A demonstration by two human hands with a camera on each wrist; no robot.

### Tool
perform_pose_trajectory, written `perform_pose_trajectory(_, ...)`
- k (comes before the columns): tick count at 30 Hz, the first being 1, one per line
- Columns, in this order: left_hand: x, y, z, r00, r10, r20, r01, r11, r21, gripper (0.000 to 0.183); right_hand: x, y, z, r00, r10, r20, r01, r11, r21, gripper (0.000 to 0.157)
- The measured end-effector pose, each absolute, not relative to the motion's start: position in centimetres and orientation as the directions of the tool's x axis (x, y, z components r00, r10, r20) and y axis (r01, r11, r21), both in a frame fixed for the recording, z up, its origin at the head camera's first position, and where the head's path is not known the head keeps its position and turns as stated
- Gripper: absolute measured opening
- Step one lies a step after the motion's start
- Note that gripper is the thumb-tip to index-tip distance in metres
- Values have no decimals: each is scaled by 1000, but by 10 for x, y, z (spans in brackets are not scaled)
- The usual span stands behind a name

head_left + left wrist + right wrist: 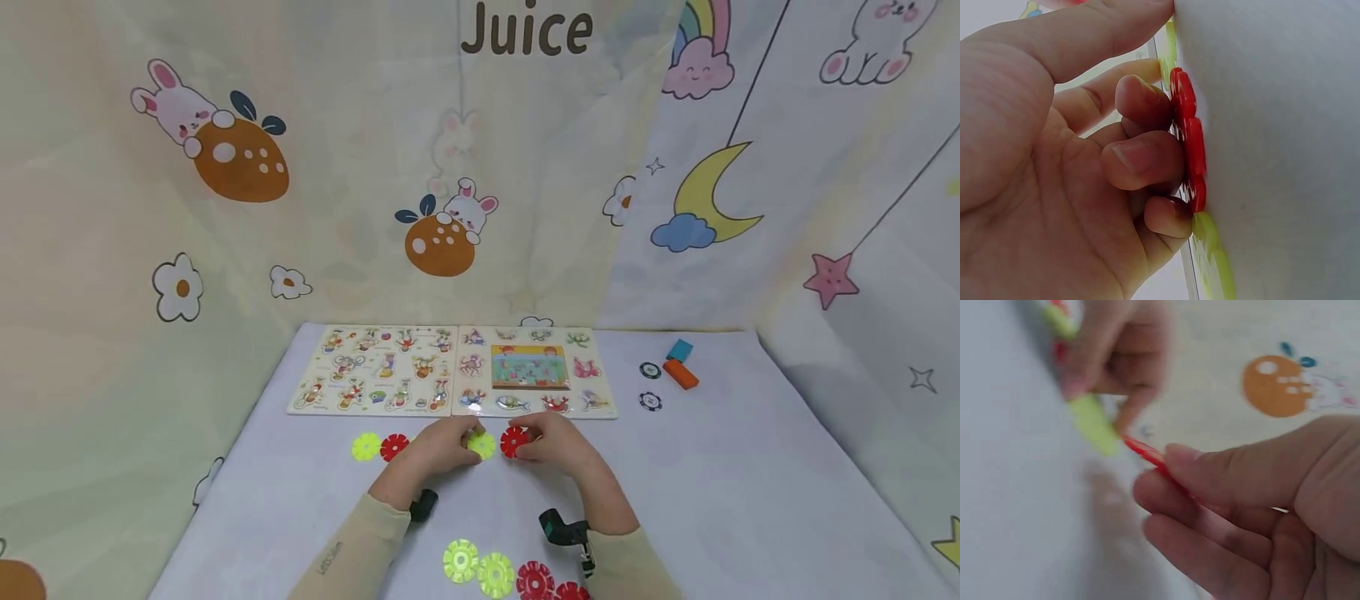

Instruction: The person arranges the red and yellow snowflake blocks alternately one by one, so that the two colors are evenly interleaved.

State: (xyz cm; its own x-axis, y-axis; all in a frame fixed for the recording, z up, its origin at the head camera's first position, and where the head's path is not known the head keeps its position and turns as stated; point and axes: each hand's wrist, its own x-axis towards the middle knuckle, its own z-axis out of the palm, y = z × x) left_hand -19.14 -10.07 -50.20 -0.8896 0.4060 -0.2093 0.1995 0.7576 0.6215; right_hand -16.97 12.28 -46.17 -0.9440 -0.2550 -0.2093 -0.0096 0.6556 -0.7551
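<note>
Near the far edge of the table (712, 467), two boards (403, 365), side by side, full of little pictures. Reaches in with both arms from the near edge, slanting toward each other. Pinches a yellow disc (485, 446) with the left hand (441, 443), at the right end of a row of discs (366, 447). Pinches a red disc (512, 441) with the right hand (558, 442), just beside the yellow one. By the near edge, more yellow discs (460, 570) and red discs (535, 572). Toward the far right corner, a blue block (679, 349), an orange block (681, 374) and two chips (650, 370).
</note>
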Motion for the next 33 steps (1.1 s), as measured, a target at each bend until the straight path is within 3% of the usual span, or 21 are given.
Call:
perform_pose_trajectory(7,-190,-92,-497,-889,424,-174,242,757,606,37,-166,110,-482,-979,-128,-159,-8,801,-598,48)
perform_pose_trajectory(14,-191,-91,-492,-899,412,-149,278,799,532,40,-170,113,-475,-975,-111,-192,17,826,-563,59)
perform_pose_trajectory(21,-186,-85,-482,-912,375,-165,256,837,484,42,-174,116,-483,-979,-141,-150,-37,838,-545,32)
perform_pose_trajectory(27,-188,-62,-477,-916,356,-187,218,829,515,47,-173,112,-489,-981,-156,-110,-63,808,-585,22)
perform_pose_trajectory(33,-190,-54,-498,-885,435,-168,287,792,538,47,-174,112,-489,-979,-171,-114,-67,788,-612,17)
